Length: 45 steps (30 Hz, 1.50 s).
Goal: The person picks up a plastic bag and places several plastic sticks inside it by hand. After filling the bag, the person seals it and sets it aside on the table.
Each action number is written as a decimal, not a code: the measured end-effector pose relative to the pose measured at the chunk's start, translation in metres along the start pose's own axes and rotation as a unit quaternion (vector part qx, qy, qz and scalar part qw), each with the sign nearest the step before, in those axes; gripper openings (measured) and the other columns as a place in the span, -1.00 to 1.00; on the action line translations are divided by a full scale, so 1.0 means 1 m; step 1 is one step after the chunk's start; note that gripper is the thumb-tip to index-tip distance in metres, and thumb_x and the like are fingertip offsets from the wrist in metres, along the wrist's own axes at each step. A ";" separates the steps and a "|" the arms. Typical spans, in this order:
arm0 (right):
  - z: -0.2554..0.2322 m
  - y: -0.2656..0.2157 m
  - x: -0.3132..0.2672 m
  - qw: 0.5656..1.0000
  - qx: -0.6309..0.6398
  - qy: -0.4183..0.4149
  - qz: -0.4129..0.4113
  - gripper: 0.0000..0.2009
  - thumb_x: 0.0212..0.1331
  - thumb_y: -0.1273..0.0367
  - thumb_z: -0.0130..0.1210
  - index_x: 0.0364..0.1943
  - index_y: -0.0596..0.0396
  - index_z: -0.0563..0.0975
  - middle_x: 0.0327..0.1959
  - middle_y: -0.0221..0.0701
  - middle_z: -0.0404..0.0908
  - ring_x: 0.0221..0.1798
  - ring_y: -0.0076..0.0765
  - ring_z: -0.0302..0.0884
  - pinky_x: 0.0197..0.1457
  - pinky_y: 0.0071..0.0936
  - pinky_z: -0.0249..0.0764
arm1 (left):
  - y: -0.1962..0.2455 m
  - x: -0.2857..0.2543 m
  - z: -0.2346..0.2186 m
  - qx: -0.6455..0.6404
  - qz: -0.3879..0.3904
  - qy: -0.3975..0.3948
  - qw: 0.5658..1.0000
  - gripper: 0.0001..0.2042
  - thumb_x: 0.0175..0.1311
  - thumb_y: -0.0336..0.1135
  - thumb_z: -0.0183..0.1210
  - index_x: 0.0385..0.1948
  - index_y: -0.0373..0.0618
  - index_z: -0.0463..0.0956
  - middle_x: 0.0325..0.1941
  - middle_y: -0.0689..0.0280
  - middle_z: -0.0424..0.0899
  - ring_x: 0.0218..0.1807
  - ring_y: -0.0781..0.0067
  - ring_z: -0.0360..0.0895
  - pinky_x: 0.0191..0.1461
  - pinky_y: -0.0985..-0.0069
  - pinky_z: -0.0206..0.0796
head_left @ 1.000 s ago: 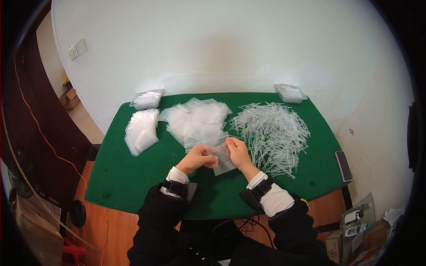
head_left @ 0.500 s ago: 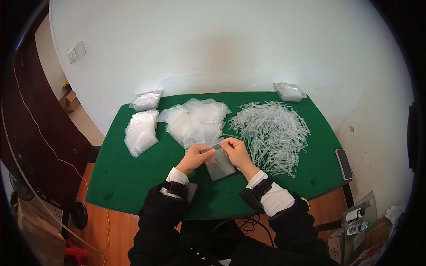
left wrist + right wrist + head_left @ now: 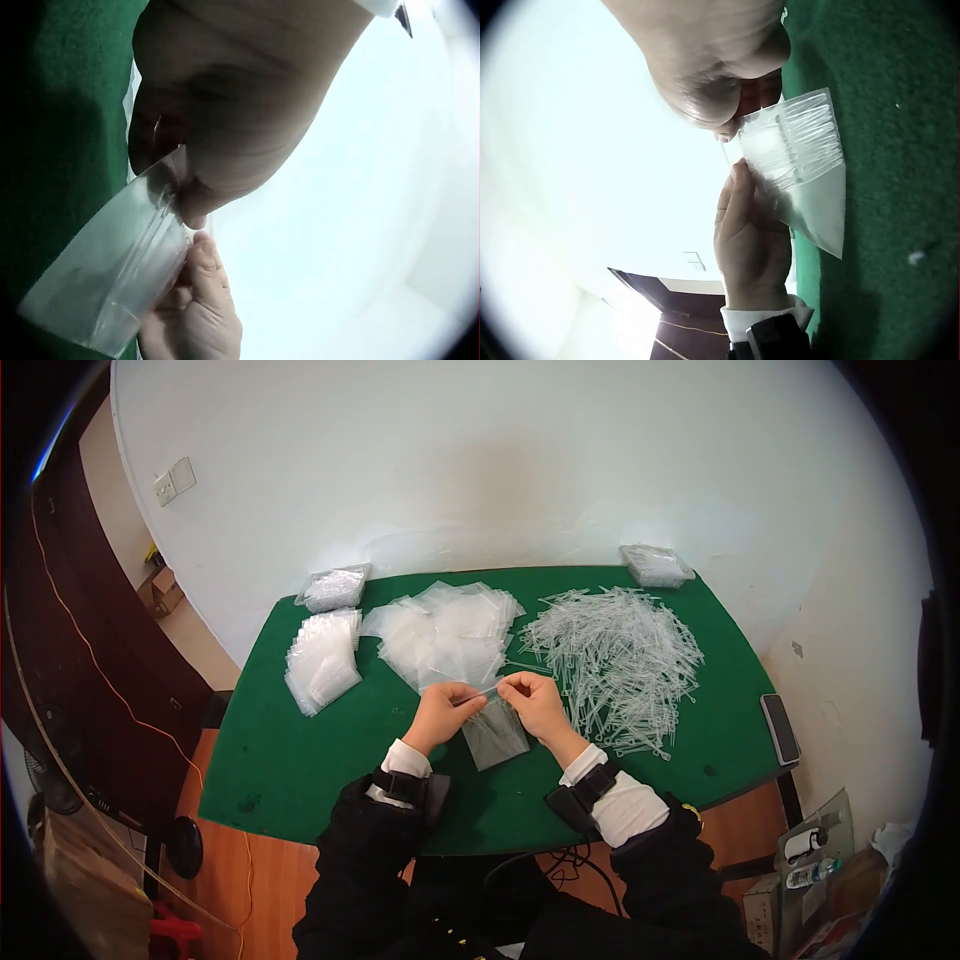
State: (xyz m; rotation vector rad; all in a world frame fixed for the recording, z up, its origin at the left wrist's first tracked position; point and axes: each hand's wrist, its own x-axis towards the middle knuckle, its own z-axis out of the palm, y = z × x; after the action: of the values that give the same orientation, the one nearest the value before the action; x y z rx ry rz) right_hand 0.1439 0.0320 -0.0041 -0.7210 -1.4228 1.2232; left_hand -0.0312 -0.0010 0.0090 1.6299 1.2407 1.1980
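A small clear zip-lock bag (image 3: 495,740) hangs between both hands over the near middle of the table. Thin clear plastic sticks (image 3: 810,139) lie side by side inside it, as the right wrist view shows. My left hand (image 3: 440,715) pinches the bag's top edge at the left, thumb against fingers. Close beside it, my right hand (image 3: 537,707) pinches the same edge at the right. In the left wrist view the thumb tips almost meet along the bag's mouth. Just beyond the hands lies a spread of flat, frosted-looking bags (image 3: 445,630).
On the green table (image 3: 270,760), a big heap of loose clear sticks (image 3: 620,670) with looped ends lies at right. Fanned bags (image 3: 322,660) lie at left. Filled packs stand back left (image 3: 335,588) and back right (image 3: 657,566). A phone (image 3: 780,729) lies at the right edge.
The bag has gone from tilted between the hands to hanging below them. Both hands have shifted their grip to its top edge, the right hand moving slightly left.
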 end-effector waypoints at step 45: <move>-0.010 -0.009 0.004 0.976 -0.173 0.015 -0.135 -0.91 0.01 0.45 0.09 -0.50 0.23 0.52 -0.58 -0.44 0.40 -0.54 -0.57 0.29 -0.47 -0.61 0.22 | 0.001 0.000 0.003 0.067 0.014 0.013 0.998 -0.84 0.03 -0.36 0.24 -0.44 -0.28 0.56 -0.57 0.36 0.57 -0.50 0.69 0.41 -0.43 0.69 0.24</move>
State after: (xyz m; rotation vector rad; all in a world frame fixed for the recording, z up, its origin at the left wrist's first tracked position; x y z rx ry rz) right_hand 0.1543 0.0362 0.0043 -0.7476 -1.6691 0.7601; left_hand -0.0284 -0.0011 0.0097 1.7390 1.3433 1.1785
